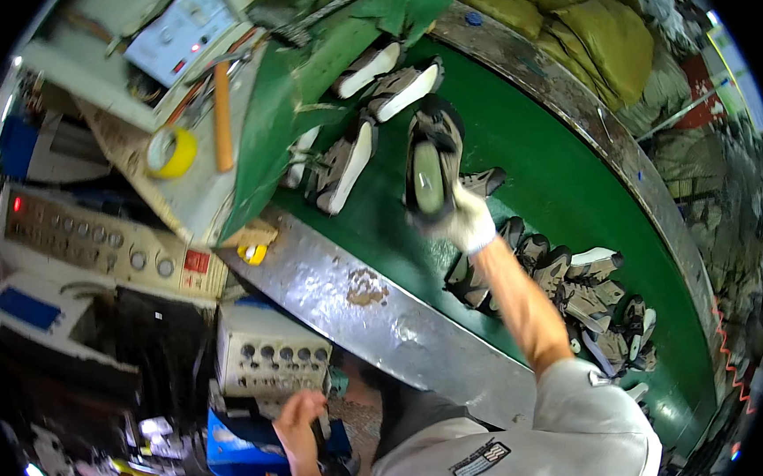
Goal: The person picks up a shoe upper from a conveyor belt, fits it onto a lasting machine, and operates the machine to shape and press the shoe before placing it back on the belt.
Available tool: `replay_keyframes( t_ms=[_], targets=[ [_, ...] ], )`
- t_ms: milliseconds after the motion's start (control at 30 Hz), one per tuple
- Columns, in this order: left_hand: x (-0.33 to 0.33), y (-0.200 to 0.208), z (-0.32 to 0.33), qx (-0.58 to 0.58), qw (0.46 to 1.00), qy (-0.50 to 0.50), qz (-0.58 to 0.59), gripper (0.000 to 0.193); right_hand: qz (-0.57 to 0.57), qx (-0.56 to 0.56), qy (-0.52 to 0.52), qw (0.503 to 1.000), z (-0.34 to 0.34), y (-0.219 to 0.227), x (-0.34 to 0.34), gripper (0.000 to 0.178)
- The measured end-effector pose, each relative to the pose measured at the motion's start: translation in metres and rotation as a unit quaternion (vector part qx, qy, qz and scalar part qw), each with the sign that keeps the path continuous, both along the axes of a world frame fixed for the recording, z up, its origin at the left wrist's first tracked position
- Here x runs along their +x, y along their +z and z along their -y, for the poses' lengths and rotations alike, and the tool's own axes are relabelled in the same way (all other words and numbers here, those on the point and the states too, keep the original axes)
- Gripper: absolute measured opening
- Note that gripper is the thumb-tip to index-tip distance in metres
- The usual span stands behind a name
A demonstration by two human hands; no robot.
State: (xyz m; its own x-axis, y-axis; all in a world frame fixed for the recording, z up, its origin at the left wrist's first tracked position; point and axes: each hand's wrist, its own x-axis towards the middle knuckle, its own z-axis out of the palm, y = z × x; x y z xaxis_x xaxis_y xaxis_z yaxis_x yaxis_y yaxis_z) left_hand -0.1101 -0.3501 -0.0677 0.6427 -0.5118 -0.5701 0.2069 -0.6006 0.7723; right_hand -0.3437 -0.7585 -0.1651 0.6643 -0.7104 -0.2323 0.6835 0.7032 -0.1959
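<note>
My right hand [464, 223] wears a whitish glove and grips the heel end of a grey-brown and black shoe [449, 149]. The shoe is held above a green belt, its opening facing up and a pale green insole showing inside. My left hand [300, 412] is bare and low, beside a beige control box [270, 356]; its fingers are loosely bent, and I see nothing in them. Ahead of the held shoe, several similar shoes [347, 165] with white soles lie tilted on the belt. More shoes [585, 299] are bunched to the right of my right forearm.
The green belt [553, 164] runs between a metal ledge [387, 313] and a worn far rail [567, 101]. At upper left, a bench holds yellow tape [170, 153], a wooden-handled hammer [223, 116] and green cloth [272, 126]. Olive sacks [598, 41] are piled beyond the rail.
</note>
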Motion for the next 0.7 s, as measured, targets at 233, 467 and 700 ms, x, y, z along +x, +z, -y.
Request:
replay_keyframes(
  t_ms=[233,467,700],
  targets=[
    [0.036,0.054,0.027,-0.184,0.983,0.018,-0.015,0.043,-0.037,-0.095,0.188,0.977,-0.21,0.048,0.064,0.072],
    [0.098,0.065,-0.119,-0.305,0.934,0.164,-0.084,0.03,-0.115,-0.156,0.375,0.906,-0.348,0.154,0.158,0.068],
    [0.139,0.072,-0.239,-0.21,0.917,0.337,-0.026,0.021,-0.215,-0.241,0.452,0.831,-0.434,0.168,0.254,0.037]
  ],
)
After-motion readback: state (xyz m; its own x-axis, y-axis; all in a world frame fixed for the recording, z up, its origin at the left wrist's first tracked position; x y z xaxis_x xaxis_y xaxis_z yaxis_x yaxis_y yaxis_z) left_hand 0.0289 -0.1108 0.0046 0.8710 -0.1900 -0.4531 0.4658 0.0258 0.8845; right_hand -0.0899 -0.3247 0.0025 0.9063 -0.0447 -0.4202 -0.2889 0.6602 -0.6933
